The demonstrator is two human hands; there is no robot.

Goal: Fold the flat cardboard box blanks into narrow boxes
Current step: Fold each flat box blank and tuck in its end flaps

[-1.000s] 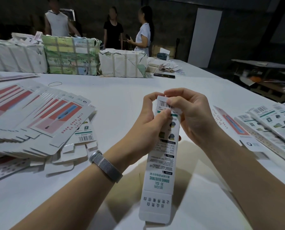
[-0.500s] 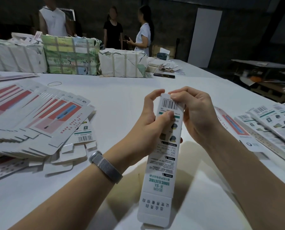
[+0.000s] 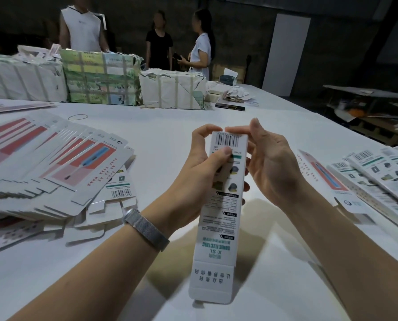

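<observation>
The narrow box [image 3: 219, 218] is held upright above the white table [image 3: 170, 140], midway between the fanned flat blanks [image 3: 54, 167] on one side and the finished boxes [image 3: 376, 177] on the other. The left hand [image 3: 200, 172] grips its upper body, thumb pressed on the printed face. The right hand [image 3: 269, 163] pinches the top end beside the barcode, probably closing the end flap. The thin card should be light, stiff along its creases and easily dented; hold it by the edges near the end being closed. Legible print: "X-S1" and, apparently, "SONIC ELECTRIC", inverted.
</observation>
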